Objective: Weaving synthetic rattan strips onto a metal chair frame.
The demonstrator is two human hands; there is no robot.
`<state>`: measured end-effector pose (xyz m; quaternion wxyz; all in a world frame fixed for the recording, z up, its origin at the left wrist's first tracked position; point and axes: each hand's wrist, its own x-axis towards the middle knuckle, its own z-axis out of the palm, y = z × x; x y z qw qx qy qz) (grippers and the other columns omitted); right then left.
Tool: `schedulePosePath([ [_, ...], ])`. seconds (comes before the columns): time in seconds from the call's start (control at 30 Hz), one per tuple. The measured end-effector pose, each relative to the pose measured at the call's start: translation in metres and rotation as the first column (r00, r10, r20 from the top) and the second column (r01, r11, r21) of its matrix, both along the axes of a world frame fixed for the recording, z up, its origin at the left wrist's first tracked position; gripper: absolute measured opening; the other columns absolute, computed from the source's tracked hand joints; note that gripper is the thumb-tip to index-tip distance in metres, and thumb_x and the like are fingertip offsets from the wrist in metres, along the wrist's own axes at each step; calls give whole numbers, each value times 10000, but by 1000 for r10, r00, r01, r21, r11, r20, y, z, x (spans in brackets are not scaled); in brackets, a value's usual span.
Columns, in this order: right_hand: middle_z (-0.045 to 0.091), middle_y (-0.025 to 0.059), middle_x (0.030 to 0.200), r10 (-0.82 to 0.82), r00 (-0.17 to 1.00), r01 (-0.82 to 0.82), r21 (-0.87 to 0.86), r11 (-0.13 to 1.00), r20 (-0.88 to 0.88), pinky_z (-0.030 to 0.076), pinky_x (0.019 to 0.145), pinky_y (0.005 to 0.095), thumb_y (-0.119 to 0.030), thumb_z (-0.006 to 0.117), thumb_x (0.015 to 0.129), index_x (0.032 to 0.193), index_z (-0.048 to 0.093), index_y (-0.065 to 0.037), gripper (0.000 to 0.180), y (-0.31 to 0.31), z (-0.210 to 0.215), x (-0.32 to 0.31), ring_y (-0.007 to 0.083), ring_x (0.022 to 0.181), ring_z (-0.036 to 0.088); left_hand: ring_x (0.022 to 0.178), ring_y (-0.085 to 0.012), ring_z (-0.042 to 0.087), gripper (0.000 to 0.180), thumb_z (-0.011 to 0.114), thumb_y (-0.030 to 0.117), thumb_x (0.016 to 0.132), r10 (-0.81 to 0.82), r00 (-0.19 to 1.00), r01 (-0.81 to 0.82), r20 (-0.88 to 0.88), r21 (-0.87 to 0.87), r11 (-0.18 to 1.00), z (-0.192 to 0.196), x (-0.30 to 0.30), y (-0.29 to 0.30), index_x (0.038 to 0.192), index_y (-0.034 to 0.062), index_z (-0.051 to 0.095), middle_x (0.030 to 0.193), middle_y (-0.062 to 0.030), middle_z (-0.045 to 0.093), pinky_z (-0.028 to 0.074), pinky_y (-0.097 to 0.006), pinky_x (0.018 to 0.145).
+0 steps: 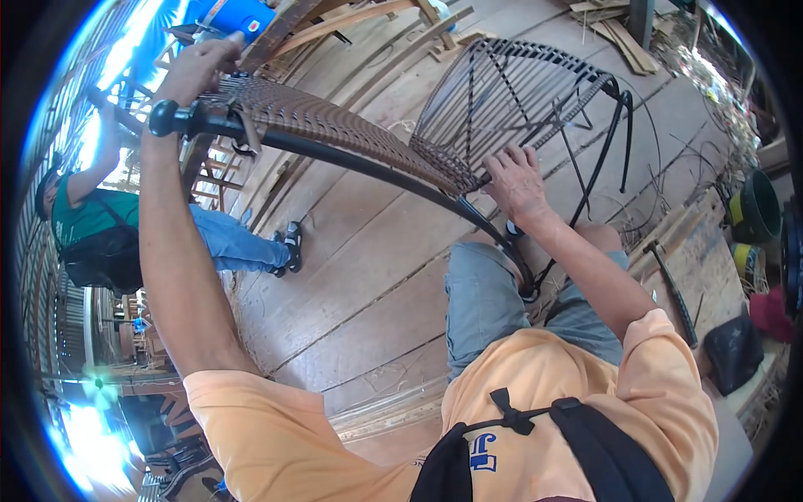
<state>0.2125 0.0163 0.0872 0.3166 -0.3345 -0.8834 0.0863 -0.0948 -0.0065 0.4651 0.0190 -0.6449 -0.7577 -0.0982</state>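
Observation:
A chair with a black tubular frame and a brown woven back lies across my front, its lower end between my knees. My left hand, arm stretched out, is at the far upper-left end of the back, beside the frame's round black knob. Its fingers are curled closed, and what is in them is hidden. Loose strip ends hang just below that hand. My right hand is closed over the edge where the back meets the seat, whose strips run in spaced lines.
At left stands a person in a green shirt with a black bag. A blue container and wooden beams are at the top. A hammer-like tool lies on a board at right, near a black pouch and green buckets.

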Motion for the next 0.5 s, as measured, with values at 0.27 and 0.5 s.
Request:
schedulePosePath([
  [0.27, 541, 90, 1041, -827, 339, -433, -855, 286, -449, 434, 706, 292, -369, 538, 874, 1178, 454, 12, 494, 9, -8, 24, 155, 883, 522, 550, -52, 432, 378, 579, 411, 853, 132, 985, -143, 113, 96, 985, 1, -7, -21, 788, 39, 603, 686, 18, 540, 323, -206, 496],
  [0.5, 573, 68, 917, -647, 628, -169, -887, 429, -432, 430, 683, 316, -375, 484, 901, 1002, 534, -26, 366, 25, -27, -14, 156, 801, 529, 654, -128, 490, 470, 436, 417, 914, 197, 980, -196, 8, 162, 967, -19, 22, -111, 820, -9, 613, 749, -63, 579, 382, -270, 609],
])
